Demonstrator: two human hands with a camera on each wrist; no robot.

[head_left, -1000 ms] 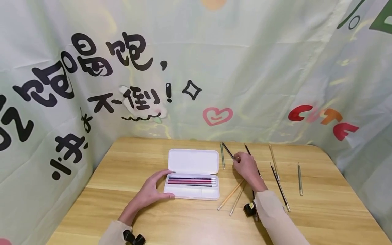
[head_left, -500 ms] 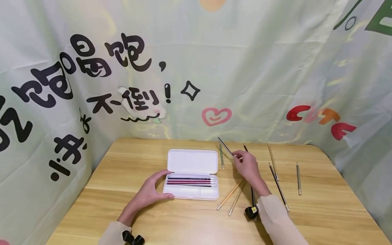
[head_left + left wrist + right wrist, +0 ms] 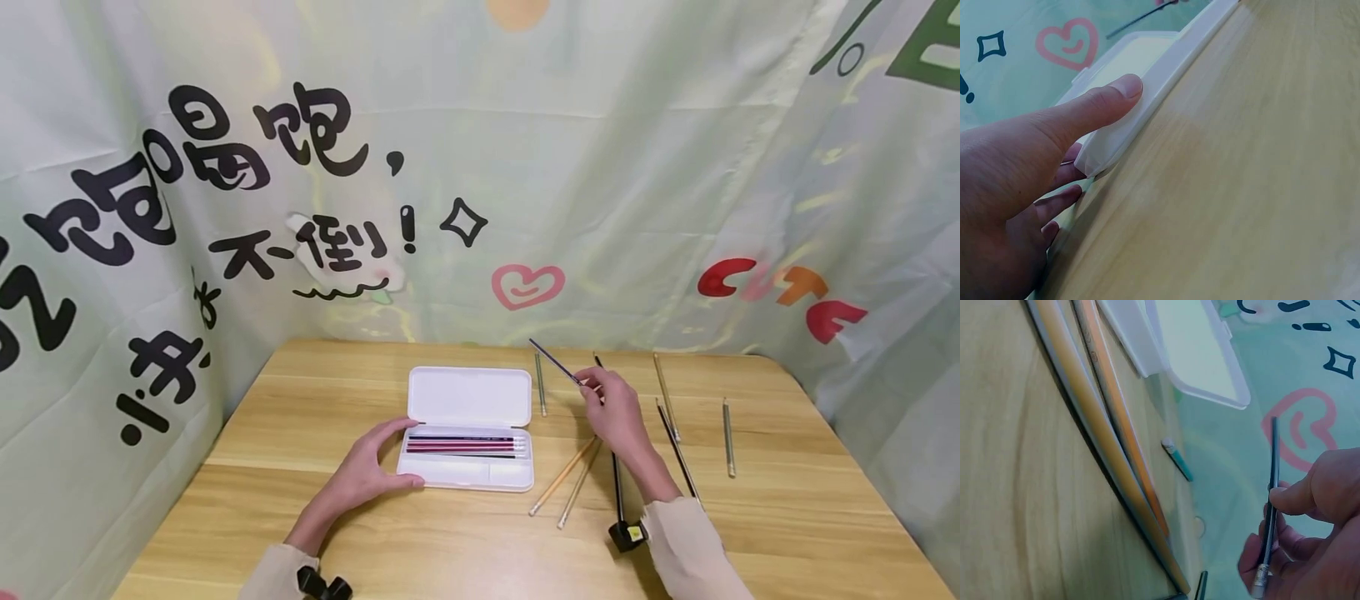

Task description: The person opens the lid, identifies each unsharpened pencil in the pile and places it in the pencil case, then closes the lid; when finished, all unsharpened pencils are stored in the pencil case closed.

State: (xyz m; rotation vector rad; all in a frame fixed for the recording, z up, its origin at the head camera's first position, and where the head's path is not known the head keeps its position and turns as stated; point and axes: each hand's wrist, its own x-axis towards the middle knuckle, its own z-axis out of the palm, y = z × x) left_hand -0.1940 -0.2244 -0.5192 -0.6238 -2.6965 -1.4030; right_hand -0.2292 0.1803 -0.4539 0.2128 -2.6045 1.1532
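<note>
An open white pencil case [image 3: 457, 477] lies on the table with its lid [image 3: 470, 396] folded back. Several red and dark pencils [image 3: 461, 447] lie side by side in its rear compartment. My left hand [image 3: 365, 467] holds the case's left end, thumb on the front wall and fingers behind, as the left wrist view shows. Raised above the table, my right hand [image 3: 618, 412] pinches a dark pencil [image 3: 553, 360] between thumb and fingers. In the right wrist view that pencil [image 3: 1274, 450] has its eraser end by the palm.
A green pencil [image 3: 541, 387] lies right of the lid. Two wooden-coloured pencils [image 3: 562, 479] lie near the case's right end. More pencils lie farther right, including a black one [image 3: 677, 450], a tan one [image 3: 666, 396] and a grey-green one [image 3: 728, 437]. A printed curtain [image 3: 600, 208] stands behind.
My right hand has lifted the dark pencil off the table and drawn slightly back to the right. The left hand has stayed on the case.
</note>
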